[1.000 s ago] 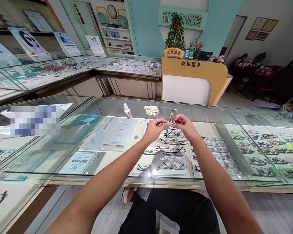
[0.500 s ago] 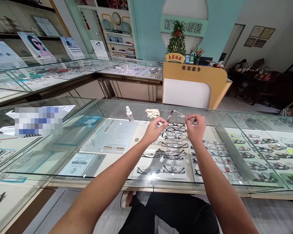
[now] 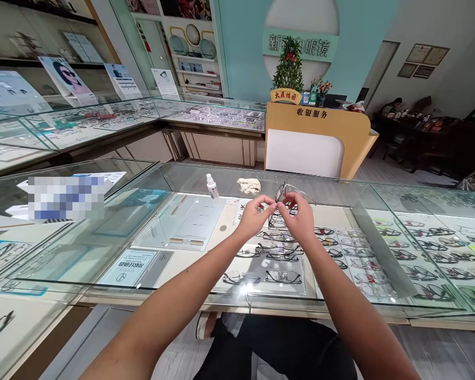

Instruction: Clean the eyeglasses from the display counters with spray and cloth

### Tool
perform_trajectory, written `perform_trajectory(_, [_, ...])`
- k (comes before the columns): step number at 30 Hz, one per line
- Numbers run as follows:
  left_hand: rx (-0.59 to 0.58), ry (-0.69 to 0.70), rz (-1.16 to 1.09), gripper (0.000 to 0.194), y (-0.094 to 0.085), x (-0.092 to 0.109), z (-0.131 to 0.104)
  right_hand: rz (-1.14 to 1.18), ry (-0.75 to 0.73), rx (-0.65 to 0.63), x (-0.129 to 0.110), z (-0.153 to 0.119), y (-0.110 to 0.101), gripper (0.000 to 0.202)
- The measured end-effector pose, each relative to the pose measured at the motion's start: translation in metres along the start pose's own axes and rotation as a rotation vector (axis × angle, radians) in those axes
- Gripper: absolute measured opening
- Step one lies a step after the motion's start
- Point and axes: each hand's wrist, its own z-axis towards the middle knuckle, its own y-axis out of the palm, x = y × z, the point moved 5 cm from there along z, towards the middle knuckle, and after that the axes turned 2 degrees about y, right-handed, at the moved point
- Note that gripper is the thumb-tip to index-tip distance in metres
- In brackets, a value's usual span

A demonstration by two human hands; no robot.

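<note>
Both hands meet over the glass counter, pinching a pair of eyeglasses (image 3: 280,192) with a thin dark frame. My left hand (image 3: 257,215) is closed on the frame from the left. My right hand (image 3: 298,214) is closed too, its fingertips at the frame close beside the left ones. One temple arm sticks out to the right behind the right hand. Just beyond the hands, a crumpled cream cloth (image 3: 249,185) lies on the glass. To its left stands a small white bottle (image 3: 212,186).
Under the glass top of the display case (image 3: 193,293) lie rows of eyeglasses (image 3: 284,277) and flat printed boards (image 3: 182,221). A partly blurred white paper stand (image 3: 65,198) is on the left. Across the floor stands a yellow-and-white cashier desk (image 3: 304,150).
My right hand has moved left from the temple arm to the front of the eyeglasses, beside my left hand. The view has shifted slightly.
</note>
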Motion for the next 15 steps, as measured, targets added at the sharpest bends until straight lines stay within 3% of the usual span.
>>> perform_trajectory(8, [0.057,-0.024,-0.048,0.029,-0.001,-0.003,0.000,0.137,0.247,0.041,0.022,0.006,0.000,0.053])
perform_trajectory(15, [0.163,-0.138,-0.270,0.040,-0.012,-0.006,0.005,0.510,0.486,0.097,0.047,0.009,0.001,0.066])
